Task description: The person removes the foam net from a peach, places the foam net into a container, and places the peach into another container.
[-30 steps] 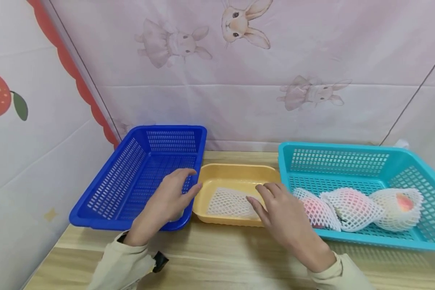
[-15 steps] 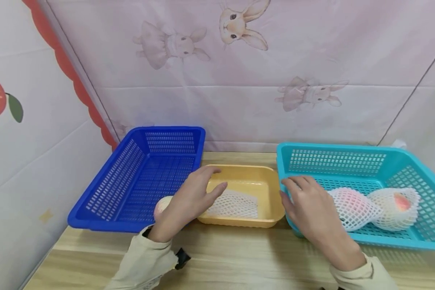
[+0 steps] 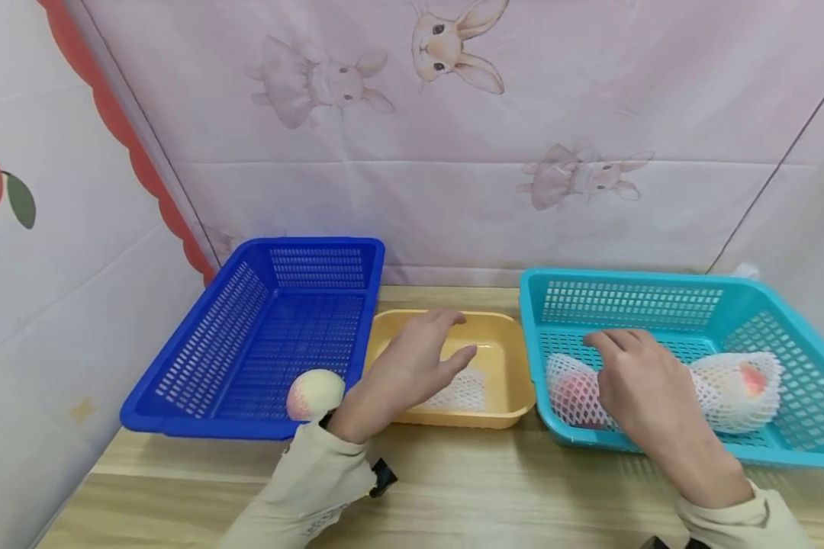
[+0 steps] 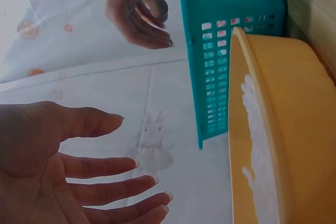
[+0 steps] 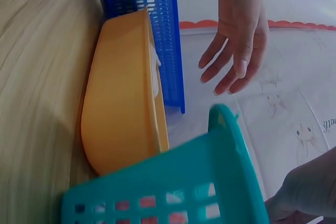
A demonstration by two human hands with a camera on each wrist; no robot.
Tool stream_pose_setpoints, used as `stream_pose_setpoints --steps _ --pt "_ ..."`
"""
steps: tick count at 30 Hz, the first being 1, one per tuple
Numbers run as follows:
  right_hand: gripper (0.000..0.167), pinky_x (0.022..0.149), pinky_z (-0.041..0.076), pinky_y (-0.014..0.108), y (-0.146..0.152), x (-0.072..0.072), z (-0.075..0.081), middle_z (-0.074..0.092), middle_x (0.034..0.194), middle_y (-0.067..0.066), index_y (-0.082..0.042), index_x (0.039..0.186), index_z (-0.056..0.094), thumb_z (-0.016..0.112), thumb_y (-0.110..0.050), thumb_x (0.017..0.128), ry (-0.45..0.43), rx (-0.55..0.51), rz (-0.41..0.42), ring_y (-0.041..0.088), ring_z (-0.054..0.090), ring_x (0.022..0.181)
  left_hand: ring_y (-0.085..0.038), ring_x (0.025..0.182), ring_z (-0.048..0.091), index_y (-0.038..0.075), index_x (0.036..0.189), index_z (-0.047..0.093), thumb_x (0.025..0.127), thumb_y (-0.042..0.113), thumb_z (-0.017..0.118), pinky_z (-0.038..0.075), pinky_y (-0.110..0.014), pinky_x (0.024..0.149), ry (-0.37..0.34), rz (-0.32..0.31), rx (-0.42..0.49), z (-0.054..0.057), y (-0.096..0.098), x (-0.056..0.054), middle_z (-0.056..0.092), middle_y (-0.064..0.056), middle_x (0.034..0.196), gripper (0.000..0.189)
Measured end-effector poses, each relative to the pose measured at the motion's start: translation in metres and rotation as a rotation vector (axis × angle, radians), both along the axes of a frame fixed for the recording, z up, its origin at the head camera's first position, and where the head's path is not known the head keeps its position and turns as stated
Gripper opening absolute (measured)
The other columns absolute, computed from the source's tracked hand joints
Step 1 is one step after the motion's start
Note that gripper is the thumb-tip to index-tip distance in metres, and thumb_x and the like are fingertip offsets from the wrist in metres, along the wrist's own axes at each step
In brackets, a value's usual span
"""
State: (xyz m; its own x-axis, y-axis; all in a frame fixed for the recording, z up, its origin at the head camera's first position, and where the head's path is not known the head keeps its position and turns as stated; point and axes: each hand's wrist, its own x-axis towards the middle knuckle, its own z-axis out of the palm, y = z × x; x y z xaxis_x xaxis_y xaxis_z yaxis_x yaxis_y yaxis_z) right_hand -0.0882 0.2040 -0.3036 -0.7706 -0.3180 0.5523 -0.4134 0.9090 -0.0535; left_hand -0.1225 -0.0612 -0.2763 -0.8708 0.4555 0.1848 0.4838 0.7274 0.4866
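Note:
My left hand (image 3: 408, 366) hovers over the yellow tray (image 3: 504, 415), fingers spread and relaxed, nothing in it; the left wrist view shows its bare palm. Inside that tray lies white foam netting (image 3: 463, 390), partly covered by the hand. My right hand (image 3: 648, 389) is over the teal basket (image 3: 632, 280), fingers bent loosely downward. Below it a net-wrapped peach is mostly hidden, with one netted peach (image 3: 570, 389) to its left and another netted peach (image 3: 738, 393) to its right. A bare peach (image 3: 314, 393) sits in the near right corner of the blue basket (image 3: 158, 408).
The blue basket, yellow tray and teal basket stand side by side on a wooden table (image 3: 453, 488). A rabbit-printed cloth (image 3: 453, 221) hangs close behind them. The white side wall (image 3: 75, 305) borders the table on the left.
Both hands have moved right: the left from the blue basket's edge to over the yellow tray, the right from the yellow tray to over the teal basket. The bare peach has come into view.

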Motion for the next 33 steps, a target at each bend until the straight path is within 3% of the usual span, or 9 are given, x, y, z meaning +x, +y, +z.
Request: stream_pose_setpoints --steps 7,11,13,16,20,28,33 --pt "0.041 0.060 0.050 0.056 0.029 0.002 0.002 0.066 0.103 0.026 0.003 0.105 0.066 0.059 0.015 0.067 -0.101 0.029 -0.087 0.049 0.056 0.096 -0.025 0.114 0.058 0.003 0.129 0.055 0.096 0.028 0.061 0.050 -0.036 0.092 -0.005 -0.047 -0.025 -0.006 0.018 0.001 0.059 -0.013 0.128 0.042" --pt "0.046 0.041 0.043 0.043 0.045 0.003 0.001 0.065 0.102 0.028 0.003 0.106 0.065 0.056 0.018 0.063 -0.147 0.038 -0.128 0.052 0.057 0.091 -0.024 0.117 0.056 0.004 0.129 0.055 0.096 0.028 0.061 0.049 -0.035 0.094 -0.023 -0.051 -0.037 -0.011 0.022 0.003 0.058 -0.011 0.129 0.041" --pt "0.048 0.038 0.038 0.038 0.054 0.003 0.000 0.064 0.102 0.029 0.003 0.107 0.064 0.056 0.019 0.062 -0.185 0.043 -0.152 0.052 0.057 0.086 -0.024 0.119 0.055 0.004 0.129 0.056 0.096 0.027 0.061 0.048 -0.035 0.096 -0.025 -0.054 -0.037 -0.012 0.023 0.003 0.058 -0.011 0.130 0.041" --pt "0.050 0.038 0.038 0.038 0.066 0.003 -0.002 0.063 0.103 0.030 0.002 0.109 0.063 0.057 0.019 0.062 -0.247 0.051 -0.203 0.051 0.056 0.084 -0.024 0.120 0.054 0.003 0.128 0.057 0.095 0.026 0.062 0.047 -0.034 0.097 -0.012 -0.073 -0.032 -0.014 0.029 0.003 0.058 -0.011 0.129 0.040" --pt "0.050 0.043 0.043 0.048 0.081 0.003 -0.007 0.062 0.102 0.031 0.003 0.111 0.062 0.058 0.018 0.063 -0.302 0.074 -0.250 0.051 0.056 0.085 -0.022 0.119 0.055 0.003 0.127 0.058 0.095 0.024 0.061 0.047 -0.031 0.096 0.011 -0.116 -0.036 -0.013 0.041 0.004 0.059 -0.010 0.128 0.038" --pt "0.047 0.042 0.042 0.049 0.097 0.002 -0.012 0.060 0.101 0.032 0.002 0.112 0.060 0.065 0.011 0.066 -0.365 0.104 -0.298 0.051 0.056 0.082 -0.015 0.110 0.059 0.003 0.123 0.061 0.095 0.023 0.062 0.049 -0.021 0.088 0.042 -0.232 -0.057 -0.014 0.067 0.005 0.063 -0.006 0.122 0.034" --pt "0.047 0.045 0.044 0.053 0.101 0.005 -0.012 0.060 0.100 0.033 0.004 0.111 0.061 0.067 0.008 0.064 -0.371 0.101 -0.308 0.051 0.056 0.081 -0.012 0.107 0.060 0.005 0.121 0.063 0.095 0.025 0.061 0.049 -0.018 0.086 0.090 -0.254 -0.098 -0.016 0.082 0.005 0.065 -0.004 0.120 0.033"
